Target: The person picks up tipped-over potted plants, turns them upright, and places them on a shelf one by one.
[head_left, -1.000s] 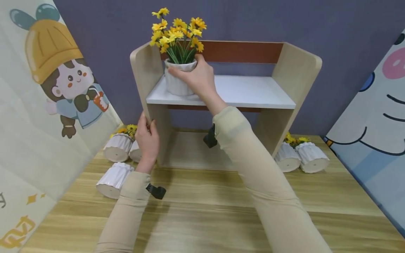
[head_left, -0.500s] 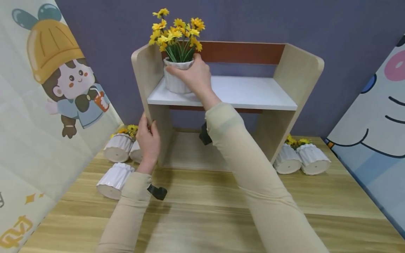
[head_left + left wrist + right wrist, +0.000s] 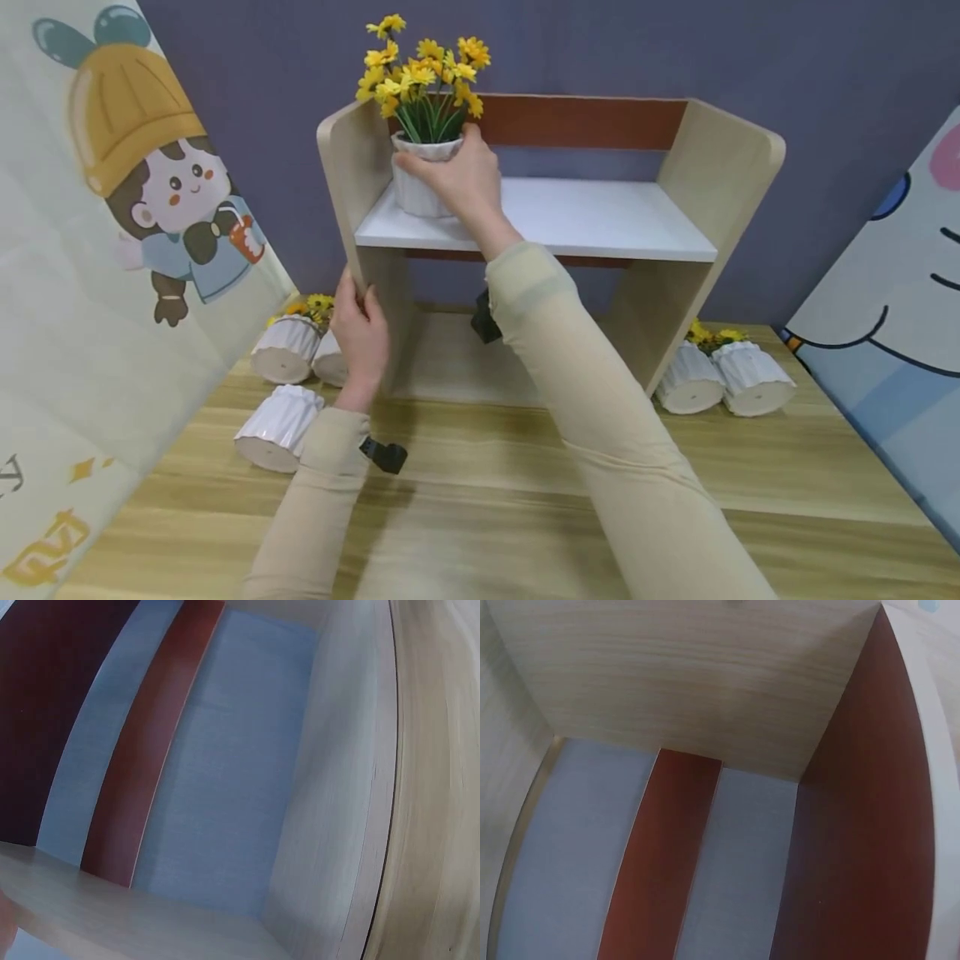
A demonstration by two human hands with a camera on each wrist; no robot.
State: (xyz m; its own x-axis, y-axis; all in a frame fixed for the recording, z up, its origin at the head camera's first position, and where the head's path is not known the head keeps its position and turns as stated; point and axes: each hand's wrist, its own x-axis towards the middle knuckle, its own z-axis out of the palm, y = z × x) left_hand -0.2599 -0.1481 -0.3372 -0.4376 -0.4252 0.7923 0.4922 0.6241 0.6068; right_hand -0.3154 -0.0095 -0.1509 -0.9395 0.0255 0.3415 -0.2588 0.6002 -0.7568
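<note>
A white fluted flowerpot with yellow daisy-like flowers stands upright at the left end of the white upper shelf board. My right hand grips it from the right, thumb across the front near the rim and fingers partly hidden behind. Lower down, my left hand rests against the outer side and front edge of the shelf unit's left panel, fingers fairly straight. In the left wrist view only a sliver of skin shows at the left edge. The right wrist view shows the lower compartment, not the hand.
Several similar white pots lie tipped over on the wooden table: a front-left pot and a far-left pot on one side, a right pot among others beyond the right panel. A dark wall stands behind.
My right hand has shifted the flowerpot slightly back and to the left on the shelf board. My left hand stays at the panel, and the view has turned slightly.
</note>
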